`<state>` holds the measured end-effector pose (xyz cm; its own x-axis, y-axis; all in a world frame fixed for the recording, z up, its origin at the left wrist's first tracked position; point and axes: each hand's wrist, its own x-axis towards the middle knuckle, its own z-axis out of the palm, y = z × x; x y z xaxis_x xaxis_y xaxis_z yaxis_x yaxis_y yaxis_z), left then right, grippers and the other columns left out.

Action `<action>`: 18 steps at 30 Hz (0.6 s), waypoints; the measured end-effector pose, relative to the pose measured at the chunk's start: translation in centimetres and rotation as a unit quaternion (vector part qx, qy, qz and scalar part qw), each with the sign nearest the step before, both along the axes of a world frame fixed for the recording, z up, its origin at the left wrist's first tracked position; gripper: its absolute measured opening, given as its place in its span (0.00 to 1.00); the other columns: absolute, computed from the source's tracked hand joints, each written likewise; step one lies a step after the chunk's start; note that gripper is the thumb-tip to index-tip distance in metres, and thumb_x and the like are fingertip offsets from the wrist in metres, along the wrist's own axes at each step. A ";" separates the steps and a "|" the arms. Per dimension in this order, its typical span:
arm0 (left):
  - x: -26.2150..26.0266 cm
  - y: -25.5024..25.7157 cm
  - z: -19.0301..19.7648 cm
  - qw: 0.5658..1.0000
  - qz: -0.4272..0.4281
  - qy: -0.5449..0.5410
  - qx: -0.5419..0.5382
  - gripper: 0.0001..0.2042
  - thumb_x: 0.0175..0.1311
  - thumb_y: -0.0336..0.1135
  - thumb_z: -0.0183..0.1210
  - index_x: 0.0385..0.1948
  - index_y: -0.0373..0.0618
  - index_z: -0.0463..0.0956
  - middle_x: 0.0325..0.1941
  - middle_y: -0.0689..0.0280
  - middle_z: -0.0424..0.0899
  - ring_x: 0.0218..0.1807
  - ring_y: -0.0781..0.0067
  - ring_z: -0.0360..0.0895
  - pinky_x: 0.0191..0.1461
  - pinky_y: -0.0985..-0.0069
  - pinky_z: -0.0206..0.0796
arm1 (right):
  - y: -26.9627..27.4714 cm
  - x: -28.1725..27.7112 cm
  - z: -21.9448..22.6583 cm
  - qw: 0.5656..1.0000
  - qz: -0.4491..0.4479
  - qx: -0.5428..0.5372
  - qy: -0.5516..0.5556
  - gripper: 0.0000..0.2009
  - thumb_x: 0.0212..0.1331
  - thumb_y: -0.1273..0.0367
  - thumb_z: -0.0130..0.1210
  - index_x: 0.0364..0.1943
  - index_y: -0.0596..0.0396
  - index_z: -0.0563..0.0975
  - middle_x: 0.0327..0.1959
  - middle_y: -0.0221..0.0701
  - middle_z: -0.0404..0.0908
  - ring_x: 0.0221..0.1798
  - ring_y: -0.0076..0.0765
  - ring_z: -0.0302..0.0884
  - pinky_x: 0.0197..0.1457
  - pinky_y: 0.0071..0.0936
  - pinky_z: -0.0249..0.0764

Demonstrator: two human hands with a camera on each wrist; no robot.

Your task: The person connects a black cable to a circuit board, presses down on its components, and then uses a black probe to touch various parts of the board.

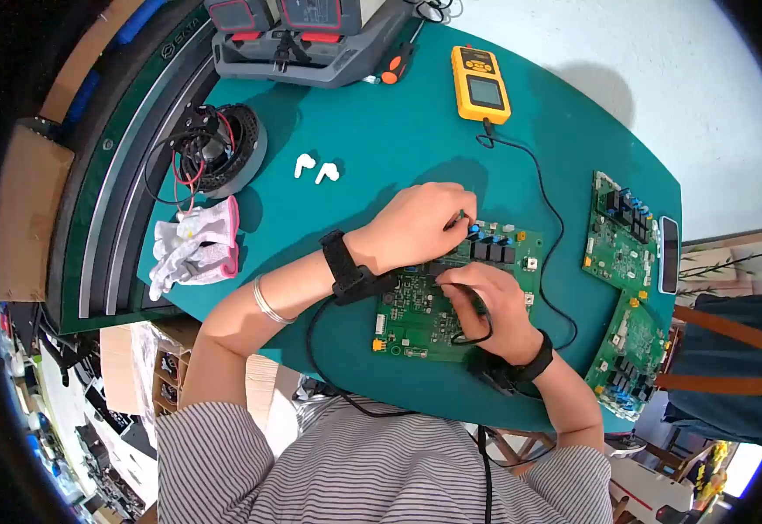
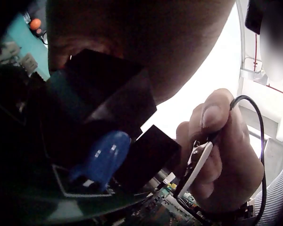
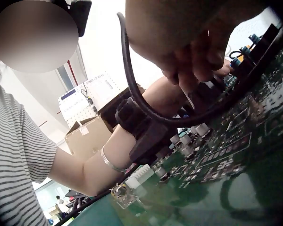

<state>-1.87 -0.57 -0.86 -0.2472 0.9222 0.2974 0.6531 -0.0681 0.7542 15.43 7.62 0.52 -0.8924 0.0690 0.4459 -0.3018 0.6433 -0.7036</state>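
Observation:
A green circuit board point(image 1: 416, 319) lies in front of the person. My left hand point(image 1: 420, 225) reaches over its far side, fingers bent down among black relays point(image 1: 490, 251) and blue components point(image 2: 104, 157); what those fingertips hold is hidden. Closer to the body, my right hand point(image 1: 496, 306) is over the board's middle. In the left wrist view its thumb and fingers pinch a thin, flat piece point(image 2: 194, 165) with a pale edge. A black cable point(image 2: 259, 122) loops around that hand. Small white components point(image 3: 200, 129) stand on the board below it.
A yellow handheld meter point(image 1: 481, 85) with a black cable lies at the back. Two more circuit boards point(image 1: 621, 240) and a phone point(image 1: 668, 255) are at the right. Earbuds point(image 1: 329, 172), a wheel point(image 1: 233, 148), gloves point(image 1: 196, 244), a screwdriver point(image 1: 396, 65) and a grey case point(image 1: 311, 65) sit left and behind.

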 end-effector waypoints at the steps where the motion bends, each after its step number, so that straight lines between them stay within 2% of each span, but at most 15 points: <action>1: 0.0 0.0 0.0 1.000 0.000 0.000 0.000 0.03 0.59 0.26 0.57 0.34 0.43 0.76 0.26 0.58 0.74 0.25 0.58 0.73 0.30 0.62 0.63 | 0.0 0.0 0.0 1.000 0.000 0.000 0.000 0.16 0.49 0.83 0.62 0.44 0.56 0.76 0.33 0.38 0.81 0.35 0.47 0.80 0.37 0.37 0.76; 9: 0.0 -0.1 0.2 1.000 -0.003 -0.007 -0.005 0.03 0.59 0.26 0.57 0.34 0.43 0.75 0.26 0.58 0.74 0.26 0.58 0.73 0.30 0.62 0.63 | 0.1 0.1 0.2 0.998 0.033 0.011 -0.052 0.17 0.49 0.83 0.61 0.45 0.58 0.74 0.36 0.38 0.80 0.38 0.49 0.80 0.40 0.37 0.77; 18: 0.0 0.0 0.0 1.000 0.000 -0.008 0.006 0.04 0.59 0.26 0.57 0.34 0.43 0.75 0.26 0.58 0.73 0.25 0.59 0.73 0.29 0.62 0.63 | 0.1 0.2 0.0 1.000 0.018 0.010 -0.019 0.16 0.50 0.82 0.61 0.44 0.58 0.74 0.36 0.39 0.80 0.39 0.49 0.80 0.41 0.38 0.77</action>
<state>-1.85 -0.54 -0.89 -0.2510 0.9190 0.3041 0.6415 -0.0773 0.7632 15.59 7.67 0.53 -0.9107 0.0277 0.4121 -0.2980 0.6469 -0.7020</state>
